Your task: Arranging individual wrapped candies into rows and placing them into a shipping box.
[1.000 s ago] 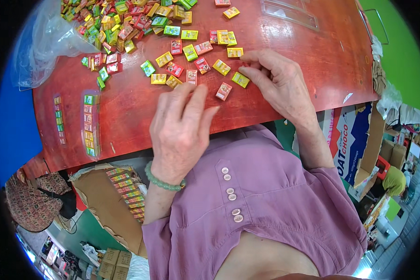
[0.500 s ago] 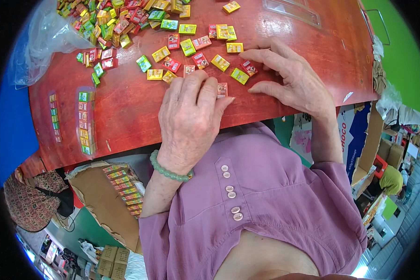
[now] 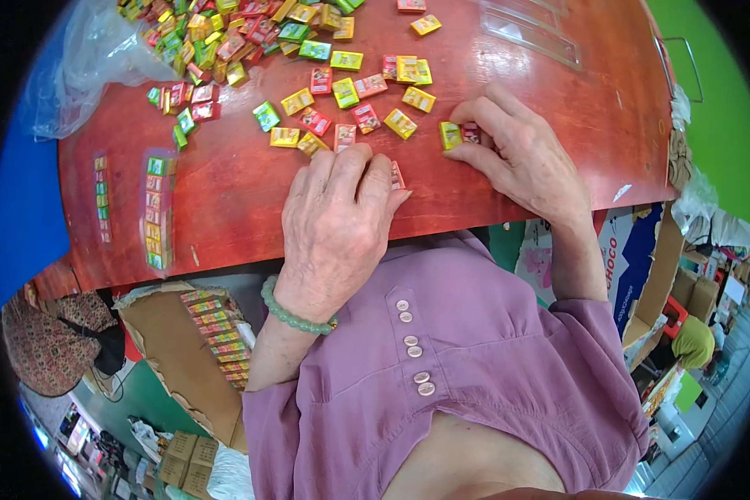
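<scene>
On the red table (image 3: 242, 208) lie many small boxes in red, yellow and green. My left hand (image 3: 333, 208), with a green bead bracelet at the wrist, is curled low over the table. A small red box (image 3: 397, 177) sits between its index finger and thumb, partly hidden. A pinkish box (image 3: 344, 136) lies just beyond its fingertips. My right hand (image 3: 529, 154) pinches a yellow-green box (image 3: 451, 135) and a dark red box (image 3: 470, 133) side by side between thumb and fingers. Loose boxes, such as a yellow box (image 3: 400, 124), lie between the hands.
A heap of boxes (image 3: 242, 33) lies at the far left beside a clear plastic bag (image 3: 83, 75). Two filled strips, including a clear tray of boxes (image 3: 157, 212), lie at left. Clear empty trays (image 3: 533, 33) lie far right. Below the edge stands a carton (image 3: 171, 358).
My right hand has closed on the yellow-green and red boxes, which were lying loose, and brought them together. My left hand stays near its place with the red box.
</scene>
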Demonstrator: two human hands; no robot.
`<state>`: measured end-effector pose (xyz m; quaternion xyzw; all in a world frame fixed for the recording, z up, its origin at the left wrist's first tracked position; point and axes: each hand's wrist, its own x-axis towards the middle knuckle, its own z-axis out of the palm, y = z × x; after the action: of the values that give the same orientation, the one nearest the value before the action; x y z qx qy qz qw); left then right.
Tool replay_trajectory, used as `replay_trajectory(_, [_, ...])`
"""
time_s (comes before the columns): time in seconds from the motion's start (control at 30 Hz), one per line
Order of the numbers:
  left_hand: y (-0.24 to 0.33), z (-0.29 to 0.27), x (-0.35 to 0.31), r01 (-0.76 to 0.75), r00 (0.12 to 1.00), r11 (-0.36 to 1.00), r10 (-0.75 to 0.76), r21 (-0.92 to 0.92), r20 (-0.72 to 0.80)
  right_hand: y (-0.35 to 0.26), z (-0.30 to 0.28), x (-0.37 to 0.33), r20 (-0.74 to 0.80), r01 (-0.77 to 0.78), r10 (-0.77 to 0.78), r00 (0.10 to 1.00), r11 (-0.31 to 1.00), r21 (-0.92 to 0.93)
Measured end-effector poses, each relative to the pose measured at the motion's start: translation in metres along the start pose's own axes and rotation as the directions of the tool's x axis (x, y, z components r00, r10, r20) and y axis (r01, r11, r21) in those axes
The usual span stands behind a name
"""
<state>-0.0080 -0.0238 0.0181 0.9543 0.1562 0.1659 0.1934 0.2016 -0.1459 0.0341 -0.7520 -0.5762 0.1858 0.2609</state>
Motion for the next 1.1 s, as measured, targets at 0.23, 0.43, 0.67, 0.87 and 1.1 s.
replay_trajectory(0.23, [-0.018,-0.01,-0.015,0.113,0.965,0.991,-0.092,0.076,-0.246,-0.01,0.009,0.007,-0.02,-0.04,0.04,0.999,0.999,-0.022])
replay_trajectory(0.43, [-0.022,-0.015,-0.019,0.175,0.97,0.981,-0.158,0.078,-0.186,-0.019,0.017,0.019,-0.033,0.012,-0.015,0.999,0.997,-0.08])
replay_trajectory(0.67, [-0.032,-0.014,-0.021,0.196,0.958,0.975,-0.168,0.101,-0.234,-0.026,0.02,0.025,0.024,0.069,-0.067,0.997,0.995,-0.076])
replay_trajectory(0.87, [-0.035,-0.013,-0.007,0.236,0.959,0.97,-0.223,0.054,-0.174,-0.025,0.028,0.026,-0.005,0.099,-0.101,0.995,0.989,-0.109])
replay_trajectory(1.1, [-0.04,-0.014,0.002,0.209,0.971,0.974,-0.217,-0.085,-0.103,-0.024,0.029,0.029,-0.022,0.041,-0.043,0.999,0.996,-0.082])
